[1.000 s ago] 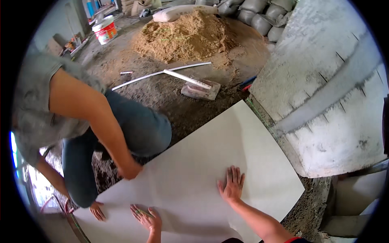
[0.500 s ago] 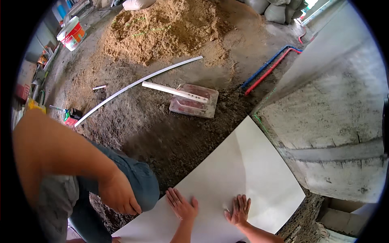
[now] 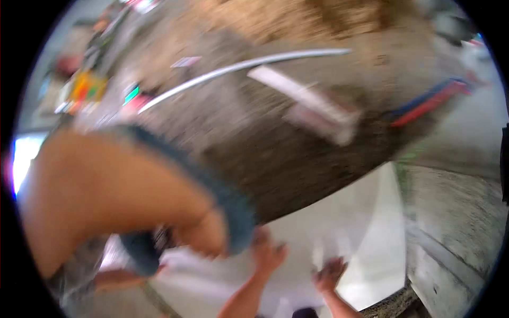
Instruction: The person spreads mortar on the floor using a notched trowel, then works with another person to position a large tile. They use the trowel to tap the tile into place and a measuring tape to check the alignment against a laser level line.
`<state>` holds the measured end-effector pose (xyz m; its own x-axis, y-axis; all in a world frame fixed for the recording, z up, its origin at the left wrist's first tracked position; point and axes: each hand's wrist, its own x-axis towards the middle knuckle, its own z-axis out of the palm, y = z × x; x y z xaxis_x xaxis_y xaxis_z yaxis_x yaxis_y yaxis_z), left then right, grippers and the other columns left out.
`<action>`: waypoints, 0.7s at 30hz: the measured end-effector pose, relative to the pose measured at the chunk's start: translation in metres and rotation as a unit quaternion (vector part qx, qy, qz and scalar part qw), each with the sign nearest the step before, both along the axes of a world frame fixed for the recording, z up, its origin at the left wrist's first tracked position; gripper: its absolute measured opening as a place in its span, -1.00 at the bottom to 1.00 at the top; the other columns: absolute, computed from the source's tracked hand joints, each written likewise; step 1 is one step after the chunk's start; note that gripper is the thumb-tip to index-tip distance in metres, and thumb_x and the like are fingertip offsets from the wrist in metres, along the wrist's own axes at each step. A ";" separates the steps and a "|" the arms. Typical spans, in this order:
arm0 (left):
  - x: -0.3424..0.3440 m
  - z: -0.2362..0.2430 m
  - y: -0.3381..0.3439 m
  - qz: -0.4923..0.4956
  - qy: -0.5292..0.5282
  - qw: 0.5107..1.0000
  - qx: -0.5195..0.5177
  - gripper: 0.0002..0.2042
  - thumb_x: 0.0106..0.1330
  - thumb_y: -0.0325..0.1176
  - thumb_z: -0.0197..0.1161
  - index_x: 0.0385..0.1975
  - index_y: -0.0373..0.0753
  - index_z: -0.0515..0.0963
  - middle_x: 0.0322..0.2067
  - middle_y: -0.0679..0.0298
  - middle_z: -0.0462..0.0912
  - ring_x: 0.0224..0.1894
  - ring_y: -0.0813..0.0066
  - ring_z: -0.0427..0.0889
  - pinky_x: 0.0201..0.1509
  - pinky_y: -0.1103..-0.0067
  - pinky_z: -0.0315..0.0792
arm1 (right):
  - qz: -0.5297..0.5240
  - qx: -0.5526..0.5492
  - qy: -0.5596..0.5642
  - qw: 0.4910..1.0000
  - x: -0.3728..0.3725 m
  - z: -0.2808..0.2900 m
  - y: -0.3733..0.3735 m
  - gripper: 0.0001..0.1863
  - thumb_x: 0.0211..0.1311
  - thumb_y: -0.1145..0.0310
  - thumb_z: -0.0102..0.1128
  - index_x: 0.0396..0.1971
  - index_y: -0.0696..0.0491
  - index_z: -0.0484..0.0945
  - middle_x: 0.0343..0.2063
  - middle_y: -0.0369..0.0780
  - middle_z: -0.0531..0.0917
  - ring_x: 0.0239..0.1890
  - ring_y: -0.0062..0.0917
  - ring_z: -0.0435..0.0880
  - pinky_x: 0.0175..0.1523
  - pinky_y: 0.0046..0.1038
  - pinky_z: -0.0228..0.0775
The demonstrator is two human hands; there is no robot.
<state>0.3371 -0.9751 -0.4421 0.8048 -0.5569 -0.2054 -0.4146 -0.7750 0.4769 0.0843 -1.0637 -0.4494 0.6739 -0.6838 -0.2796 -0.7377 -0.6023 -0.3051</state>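
A large pale, glossy tile (image 3: 305,233) lies in front of me on dark mortar. My left hand (image 3: 269,255) rests on it near its left part, fingers stretched out, though blurred. To the right of it my right hand (image 3: 330,273) lies on the tile, fingers apart and smeared by motion. Neither hand appears to hold anything. At the left, a co-worker's bent arm and hand (image 3: 204,233) reach down beside a blue-clothed knee (image 3: 238,217); their fingers are indistinct. Another hand (image 3: 161,269) touches the tile's left edge.
Beyond the tile lie a flat board (image 3: 339,127) with a pale strip (image 3: 297,90) across it, and a curved white strip (image 3: 244,63). Blue and red pipes (image 3: 429,103) run toward the rough wall (image 3: 450,206) on the right. A sand pile (image 3: 297,18) stands at the back.
The whole view has swung left and blurred, so the floor things sit farther right. The co-worker's arm shows farther in. My hands stay on the tile.
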 end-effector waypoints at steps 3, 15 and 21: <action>-0.008 0.001 0.009 0.005 0.051 0.994 0.101 -0.17 0.05 -0.02 0.18 0.25 -0.45 0.08 0.14 -0.25 0.27 0.09 -0.25 0.32 0.16 0.04 0.15 | 0.121 0.027 0.030 0.992 -0.006 0.008 -0.027 -0.30 0.01 0.07 0.15 0.06 0.28 0.31 0.19 0.07 0.25 0.31 0.01 0.05 0.37 0.06 -0.30; -0.011 0.011 0.003 -0.040 -0.039 0.991 0.118 -0.18 0.14 0.06 0.02 0.32 -0.34 -0.01 0.31 -0.06 -0.01 0.32 -0.05 -0.03 0.37 0.10 -0.22 | 0.211 -0.084 -0.099 0.969 0.012 0.029 -0.048 -0.31 0.25 -0.02 -0.10 0.19 0.24 0.20 0.21 0.05 0.24 0.29 -0.01 0.14 0.34 0.06 -0.18; -0.020 0.003 0.009 -0.026 -0.084 0.990 0.110 -0.19 0.14 0.07 0.02 0.32 -0.31 0.01 0.29 -0.06 -0.01 0.32 -0.06 -0.04 0.36 0.10 -0.20 | 0.208 -0.077 -0.077 0.972 0.011 0.028 -0.046 -0.30 0.26 -0.03 -0.12 0.19 0.25 0.20 0.21 0.07 0.24 0.30 -0.01 0.13 0.35 0.07 -0.20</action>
<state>0.3172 -0.9666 -0.4388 0.8098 -0.5547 -0.1911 -0.5156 -0.8283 0.2195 0.0952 -1.1098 -0.4219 0.9270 -0.3686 -0.0693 -0.3729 -0.8860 -0.2755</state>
